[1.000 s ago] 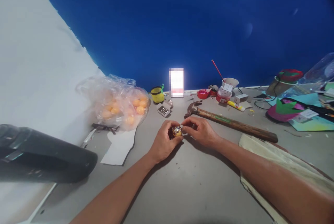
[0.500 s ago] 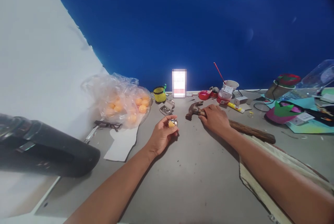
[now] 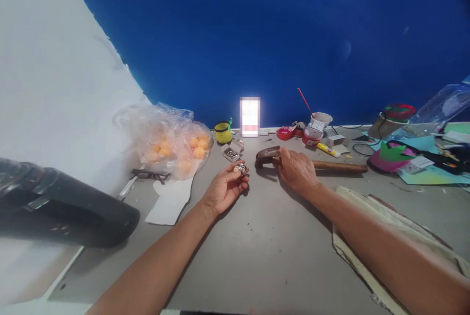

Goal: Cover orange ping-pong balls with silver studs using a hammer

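A small orange ball point(image 3: 240, 169), largely covered in shiny silver tack heads, is pinched in the fingers of my left hand point(image 3: 224, 188). Close beyond that hand lies an open white box point(image 3: 232, 152) of small silver tacks. My right hand point(image 3: 298, 170) is wrapped round a claw hammer point(image 3: 340, 167), gripping its wooden handle just behind the rusty head. The hammer head points left, toward the ball but apart from it. Part of the handle is hidden under my fingers.
On the left, a clear plastic bag point(image 3: 172, 138) of orange balls stands behind glasses point(image 3: 150, 174) and white paper point(image 3: 171, 202). A dark cylinder point(image 3: 73, 207) juts in. A yellow pouch point(image 3: 223, 132), paint pots point(image 3: 313, 136) and a cloth point(image 3: 389, 236) lie around.
My right hand has lifted and turned the hammer, its handle end swinging away from me and its head shifting slightly left. The ball has turned in my left fingers, showing more silver.
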Demonstrator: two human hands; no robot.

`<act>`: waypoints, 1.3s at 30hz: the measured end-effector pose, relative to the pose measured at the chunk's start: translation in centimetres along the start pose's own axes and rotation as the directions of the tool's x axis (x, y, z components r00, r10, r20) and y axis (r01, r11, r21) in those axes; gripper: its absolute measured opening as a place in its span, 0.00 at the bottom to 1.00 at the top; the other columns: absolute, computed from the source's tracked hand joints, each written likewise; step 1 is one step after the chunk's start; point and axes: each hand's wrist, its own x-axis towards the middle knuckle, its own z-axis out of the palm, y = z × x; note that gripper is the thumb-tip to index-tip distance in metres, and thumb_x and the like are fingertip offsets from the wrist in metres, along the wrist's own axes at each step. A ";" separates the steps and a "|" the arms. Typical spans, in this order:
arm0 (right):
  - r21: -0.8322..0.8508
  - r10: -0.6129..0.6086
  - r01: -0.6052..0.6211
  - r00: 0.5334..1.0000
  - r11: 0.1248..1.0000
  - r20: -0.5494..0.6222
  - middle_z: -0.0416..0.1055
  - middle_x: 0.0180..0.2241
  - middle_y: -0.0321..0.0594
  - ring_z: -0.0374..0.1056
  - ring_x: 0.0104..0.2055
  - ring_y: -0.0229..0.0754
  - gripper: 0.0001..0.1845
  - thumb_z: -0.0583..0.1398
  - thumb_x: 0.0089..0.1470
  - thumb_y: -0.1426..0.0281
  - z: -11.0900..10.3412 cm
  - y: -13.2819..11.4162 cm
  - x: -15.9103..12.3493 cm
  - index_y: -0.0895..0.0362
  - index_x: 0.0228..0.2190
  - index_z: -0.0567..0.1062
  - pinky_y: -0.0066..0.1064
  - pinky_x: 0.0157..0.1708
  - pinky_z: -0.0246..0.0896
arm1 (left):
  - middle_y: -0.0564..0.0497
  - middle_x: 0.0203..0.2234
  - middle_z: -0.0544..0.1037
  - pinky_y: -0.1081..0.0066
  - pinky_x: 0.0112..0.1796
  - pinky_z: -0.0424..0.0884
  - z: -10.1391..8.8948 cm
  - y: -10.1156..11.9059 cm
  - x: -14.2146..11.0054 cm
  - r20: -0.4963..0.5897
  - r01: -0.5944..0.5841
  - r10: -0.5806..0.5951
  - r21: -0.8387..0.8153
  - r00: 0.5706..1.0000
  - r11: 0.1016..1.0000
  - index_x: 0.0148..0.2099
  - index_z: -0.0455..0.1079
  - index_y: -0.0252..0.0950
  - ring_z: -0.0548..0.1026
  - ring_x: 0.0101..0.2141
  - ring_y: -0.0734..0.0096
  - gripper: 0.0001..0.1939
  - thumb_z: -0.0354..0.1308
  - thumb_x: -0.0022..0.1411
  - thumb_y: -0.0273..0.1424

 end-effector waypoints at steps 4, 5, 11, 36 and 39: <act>-0.028 -0.052 0.051 0.997 0.998 -0.056 0.79 0.35 0.48 0.71 0.36 0.50 0.08 0.57 0.63 0.71 -0.1 0.0 -0.1 0.57 0.41 0.76 0.38 0.35 0.48 | 0.45 0.39 0.81 0.74 0.29 0.72 0.4 -0.1 -0.3 -0.021 -0.061 0.064 0.119 0.998 0.991 0.55 0.70 0.35 0.76 0.28 0.75 0.29 0.69 0.49 0.20; -0.024 -0.052 0.050 0.996 0.998 -0.075 0.79 0.34 0.47 0.71 0.36 0.49 0.08 0.58 0.62 0.71 -0.2 0.1 -0.1 0.57 0.39 0.77 0.38 0.35 0.48 | 0.45 0.39 0.81 0.74 0.28 0.71 0.5 -0.2 -0.4 -0.023 -0.085 0.090 0.170 0.996 0.982 0.55 0.70 0.34 0.76 0.27 0.76 0.30 0.70 0.49 0.21; 0.131 -0.025 0.073 0.943 0.989 -0.333 0.75 0.29 0.46 0.69 0.35 0.50 0.13 0.57 0.64 0.63 -1.4 0.4 -0.5 0.55 0.34 0.78 0.39 0.38 0.54 | 0.49 0.31 0.81 0.72 0.21 0.69 0.9 -0.8 -0.5 -0.018 -0.144 0.168 0.434 0.986 0.889 0.52 0.69 0.34 0.74 0.19 0.74 0.30 0.76 0.49 0.35; 0.145 -0.171 0.258 0.882 0.955 -0.439 0.77 0.34 0.44 0.70 0.37 0.47 0.14 0.57 0.69 0.63 -3.2 -1.2 -1.9 0.51 0.47 0.81 0.38 0.41 0.55 | 0.50 0.31 0.81 0.71 0.26 0.72 0.5 -1.1 -0.3 0.092 -0.214 0.194 0.454 0.977 0.865 0.50 0.75 0.32 0.74 0.23 0.75 0.26 0.72 0.47 0.26; 0.125 -0.231 0.299 0.892 0.946 -0.389 0.76 0.31 0.43 0.68 0.34 0.46 0.14 0.56 0.69 0.63 -3.0 -1.4 -1.9 0.52 0.41 0.82 0.38 0.39 0.53 | 0.46 0.34 0.82 0.70 0.28 0.73 0.3 -1.1 -0.1 0.085 -0.195 0.176 0.451 0.981 0.871 0.46 0.73 0.32 0.78 0.26 0.70 0.25 0.75 0.45 0.27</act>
